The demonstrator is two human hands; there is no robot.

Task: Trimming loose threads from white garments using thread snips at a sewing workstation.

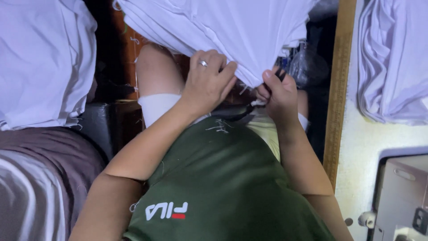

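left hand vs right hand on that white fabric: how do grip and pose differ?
The left hand lies spread, fingers curled over the white fabric edge; the right hand is bunched into a tight pinch at the fabric's lowest point. The left hand wears a ring; the right hand shows none. The right hand also has something small and dark at its fingertips, too hidden to identify; the left hand holds only cloth. Both grip the same hanging fabric above the lap.

The right hand (pixel 277 91) hides most of a small dark tool (pixel 280 73); the white cloth (pixel 232 31) runs past the top edge, the sewing machine (pixel 401 196) past the corner.
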